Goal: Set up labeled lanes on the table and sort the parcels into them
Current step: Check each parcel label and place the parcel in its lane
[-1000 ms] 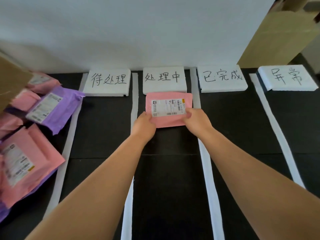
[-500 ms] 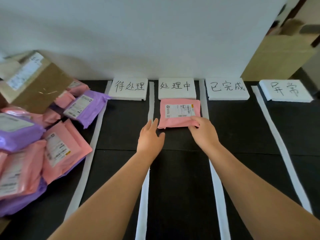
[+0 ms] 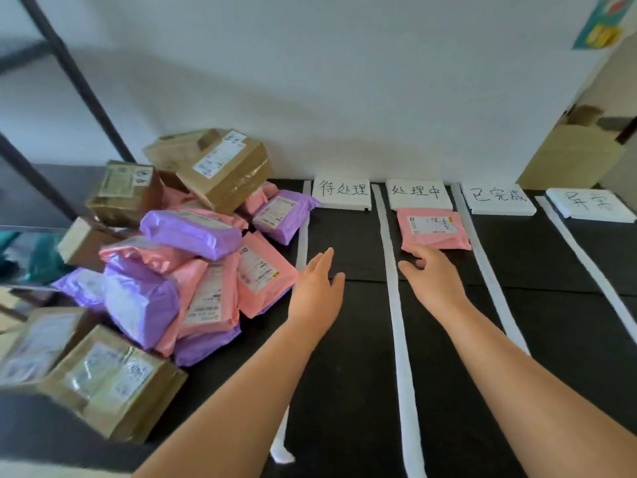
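A parcel lies flat in the second lane, just under its label.
Both hands hold nothing: left hand straight-fingered over the first lane, right hand loosely spread at the parcel's near edge, perhaps touching it. The pile sits left.

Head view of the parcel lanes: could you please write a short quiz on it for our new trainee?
1. True or false: the left hand grips a parcel.
2. In which lane, counted from the left, does the pink parcel lie? A first, B second, C third.
3. How many white lane labels are set out?
Key: 1 false, it is open and empty. 2 B, below the 处理中 label. 3 four.
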`<state>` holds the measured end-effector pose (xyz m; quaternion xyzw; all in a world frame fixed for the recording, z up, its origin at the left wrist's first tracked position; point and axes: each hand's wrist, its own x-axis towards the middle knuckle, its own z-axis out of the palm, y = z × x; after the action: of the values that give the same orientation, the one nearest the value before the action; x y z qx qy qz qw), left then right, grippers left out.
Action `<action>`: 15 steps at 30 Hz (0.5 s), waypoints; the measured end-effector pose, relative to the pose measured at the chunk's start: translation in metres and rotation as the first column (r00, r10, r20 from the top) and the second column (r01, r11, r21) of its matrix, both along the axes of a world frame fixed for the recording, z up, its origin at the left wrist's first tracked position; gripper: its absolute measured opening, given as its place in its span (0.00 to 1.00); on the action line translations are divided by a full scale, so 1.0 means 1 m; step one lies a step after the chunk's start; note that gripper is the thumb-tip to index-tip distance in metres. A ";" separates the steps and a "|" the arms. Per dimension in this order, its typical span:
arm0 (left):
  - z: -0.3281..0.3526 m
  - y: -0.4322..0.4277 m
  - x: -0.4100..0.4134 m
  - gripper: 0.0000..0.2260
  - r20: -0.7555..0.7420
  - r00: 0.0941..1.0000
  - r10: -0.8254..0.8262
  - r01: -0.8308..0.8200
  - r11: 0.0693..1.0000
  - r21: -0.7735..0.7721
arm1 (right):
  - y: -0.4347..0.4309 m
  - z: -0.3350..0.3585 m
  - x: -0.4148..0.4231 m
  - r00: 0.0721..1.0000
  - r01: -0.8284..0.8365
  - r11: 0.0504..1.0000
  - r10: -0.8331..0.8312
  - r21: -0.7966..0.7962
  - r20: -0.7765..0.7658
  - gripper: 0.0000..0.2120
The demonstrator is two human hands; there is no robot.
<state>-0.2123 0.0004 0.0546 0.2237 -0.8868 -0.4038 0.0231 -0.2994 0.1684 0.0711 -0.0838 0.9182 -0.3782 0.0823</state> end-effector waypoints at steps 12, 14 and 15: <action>0.053 -0.136 0.085 0.19 -0.138 0.984 0.116 -0.124 0.991 -0.054 | -0.132 0.044 0.093 0.987 -0.160 0.986 0.160 -0.048 0.015 0.23; 0.058 -0.153 0.083 0.19 -0.138 0.982 0.130 -0.141 0.987 -0.074 | -0.147 0.051 0.090 0.983 -0.183 0.982 0.183 -0.046 0.003 0.24; 0.062 -0.162 0.080 0.19 -0.145 0.980 0.139 -0.153 0.985 -0.086 | -0.153 0.053 0.086 0.981 -0.192 0.980 0.192 -0.046 -0.008 0.24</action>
<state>-0.1320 -0.1620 0.1162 0.2581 -0.8827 -0.3722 0.1250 -0.2135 0.0150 0.1241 -0.1747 0.8969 -0.3896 0.1151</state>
